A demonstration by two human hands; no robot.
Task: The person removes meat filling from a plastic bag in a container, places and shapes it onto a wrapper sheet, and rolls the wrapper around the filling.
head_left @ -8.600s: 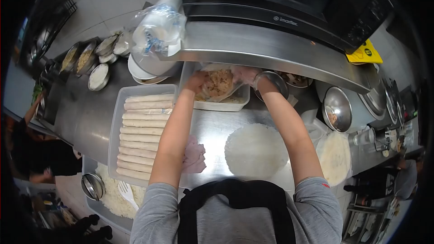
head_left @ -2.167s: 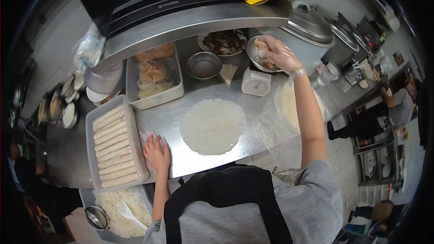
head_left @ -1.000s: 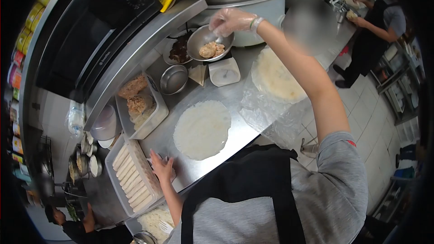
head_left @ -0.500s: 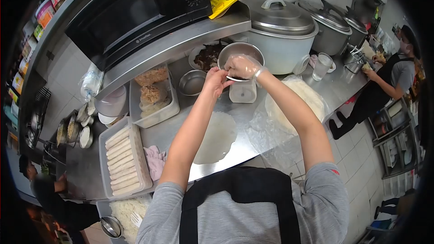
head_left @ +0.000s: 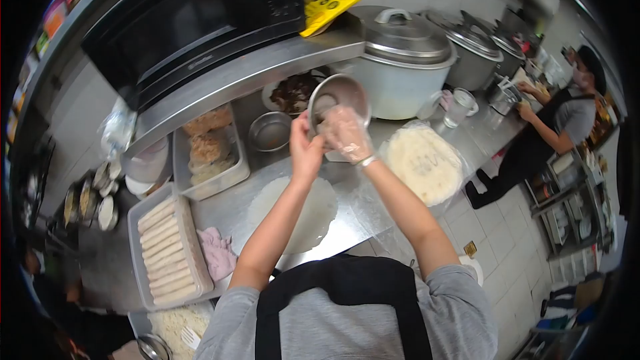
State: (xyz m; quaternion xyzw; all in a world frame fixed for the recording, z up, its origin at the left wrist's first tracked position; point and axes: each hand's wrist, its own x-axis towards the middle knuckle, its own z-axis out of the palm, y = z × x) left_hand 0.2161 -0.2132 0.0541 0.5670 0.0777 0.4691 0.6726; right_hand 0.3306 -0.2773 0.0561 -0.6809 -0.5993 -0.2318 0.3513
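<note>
My bare left hand (head_left: pixel 307 152) grips the near rim of a metal bowl (head_left: pixel 357 90), which is tilted with its inside facing me. My right hand (head_left: pixel 345 135), in a clear plastic glove, is at the bowl's mouth; motion blur hides what its fingers do. Behind my hands, a small white scale (head_left: pixel 335 157) is mostly covered. A thin, pale round wrapper (head_left: pixel 293 217) lies flat on the steel counter (head_left: pixel 350 223) below my forearms. To the right sits a stack of round wrappers (head_left: pixel 423 163) in clear plastic.
Left are a tub of white rolls (head_left: pixel 165 250), a pink cloth (head_left: pixel 217 253) and a container of bagged fillings (head_left: pixel 212 190). Behind stand a small steel bowl (head_left: pixel 270 132), a dark-filled bowl (head_left: pixel 293 93), a large cooker (head_left: pixel 407 83) and a glass (head_left: pixel 459 108). A co-worker (head_left: pixel 550 117) stands right.
The bowl has come off the scale and tipped toward me, held by my left hand. My right hand has drawn back toward its near rim. The view has shifted slightly.
</note>
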